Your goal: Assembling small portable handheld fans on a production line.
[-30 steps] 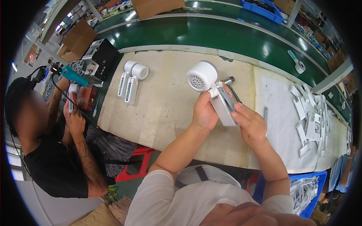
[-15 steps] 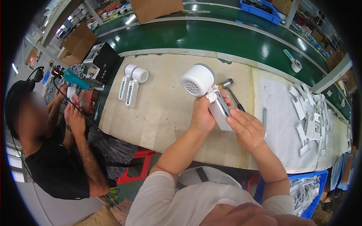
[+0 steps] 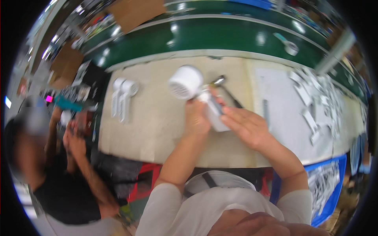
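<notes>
White plastic device (image 3: 203, 95) with a round, perforated head (image 3: 184, 82), its handle (image 3: 216, 119) enclosed by the left hand's grip (image 3: 198, 119) above the beige surface (image 3: 155, 131). The right hand (image 3: 250, 128) touches the handle, fingers (image 3: 236, 116) extended; any pinch is unclear. Beyond the grip lies a dark-handled, metal-headed tool (image 3: 231, 96).

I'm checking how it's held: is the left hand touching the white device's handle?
Touching: the head view, though blurred, shows the left hand wrapped around the white handle.

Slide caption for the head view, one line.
Left grip holding a white round-headed device, right grip at its handle, above a beige worktable with pale parts piled at right.
</notes>
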